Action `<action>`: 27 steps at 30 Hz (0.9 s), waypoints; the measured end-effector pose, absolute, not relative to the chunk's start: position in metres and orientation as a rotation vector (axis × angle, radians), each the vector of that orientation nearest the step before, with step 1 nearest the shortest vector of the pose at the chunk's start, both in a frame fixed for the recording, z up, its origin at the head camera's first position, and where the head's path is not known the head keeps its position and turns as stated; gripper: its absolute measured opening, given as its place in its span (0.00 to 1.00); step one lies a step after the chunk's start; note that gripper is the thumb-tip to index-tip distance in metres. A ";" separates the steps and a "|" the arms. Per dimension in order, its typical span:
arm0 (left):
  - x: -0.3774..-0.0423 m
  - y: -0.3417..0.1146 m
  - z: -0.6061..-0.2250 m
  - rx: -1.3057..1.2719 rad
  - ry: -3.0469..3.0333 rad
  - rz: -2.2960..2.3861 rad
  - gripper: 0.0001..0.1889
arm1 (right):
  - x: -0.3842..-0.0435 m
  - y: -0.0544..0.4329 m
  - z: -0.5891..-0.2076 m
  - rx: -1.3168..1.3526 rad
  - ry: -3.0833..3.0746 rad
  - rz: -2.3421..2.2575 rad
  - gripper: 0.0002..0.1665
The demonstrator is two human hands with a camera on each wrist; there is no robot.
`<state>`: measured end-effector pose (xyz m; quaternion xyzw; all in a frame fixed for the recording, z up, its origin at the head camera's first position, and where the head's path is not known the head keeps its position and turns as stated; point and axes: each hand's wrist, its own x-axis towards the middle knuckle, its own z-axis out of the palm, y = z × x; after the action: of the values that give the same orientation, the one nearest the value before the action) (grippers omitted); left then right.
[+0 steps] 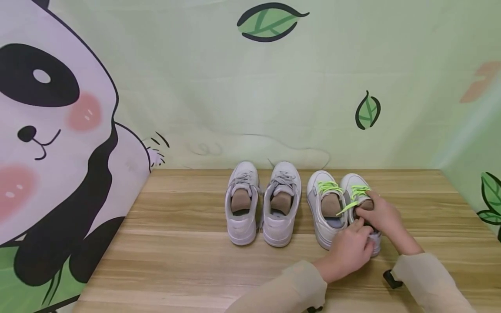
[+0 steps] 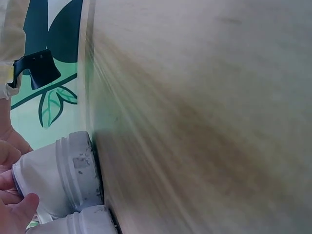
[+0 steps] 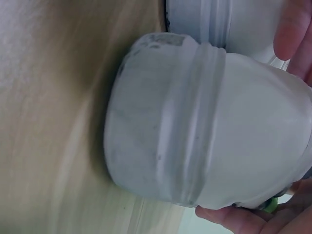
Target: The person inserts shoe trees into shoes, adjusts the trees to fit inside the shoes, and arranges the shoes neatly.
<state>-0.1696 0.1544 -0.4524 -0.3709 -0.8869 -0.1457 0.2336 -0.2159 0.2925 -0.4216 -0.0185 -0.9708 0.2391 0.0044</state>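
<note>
Both hands are at the rightmost white sneaker (image 1: 353,181), which has neon green laces. My right hand (image 1: 385,217) grips its right side by the opening. My left hand (image 1: 348,250) holds the collar on the left near the heel, its fingers at the opening's edge. In the right wrist view the sneaker's heel (image 3: 195,122) stands between the hands, its lower edge scuffed. The hands partly cover the inside of this sneaker. Its green-laced mate (image 1: 318,206) stands close on the left, toe toward the wall.
Two white sneakers with grey laces, a left one (image 1: 241,230) and a right one (image 1: 278,232), stand further left. All rest on a wooden tabletop (image 1: 188,261) against a green wall (image 1: 176,87) printed with a panda and leaves. Black straps (image 1: 391,278) sit at the sleeves.
</note>
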 end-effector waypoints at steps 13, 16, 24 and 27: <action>-0.170 0.151 -0.447 -1.035 -2.455 -0.356 0.09 | -0.214 0.287 -0.415 0.056 -3.016 0.671 0.38; -0.169 0.150 -0.444 -1.072 -2.493 -0.334 0.13 | -0.212 0.288 -0.416 0.071 -2.992 0.671 0.38; -0.167 0.144 -0.444 -1.155 -2.542 -0.412 0.19 | -0.205 0.290 -0.424 0.029 -2.961 0.629 0.40; -0.166 0.140 -0.444 -1.150 -2.512 -0.454 0.19 | -0.204 0.289 -0.426 0.016 -2.949 0.608 0.40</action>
<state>-0.1656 0.1399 -0.4437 -0.4047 -0.8841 -0.1598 0.1702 -0.2038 0.2895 -0.4258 0.0053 -0.9773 0.2015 0.0654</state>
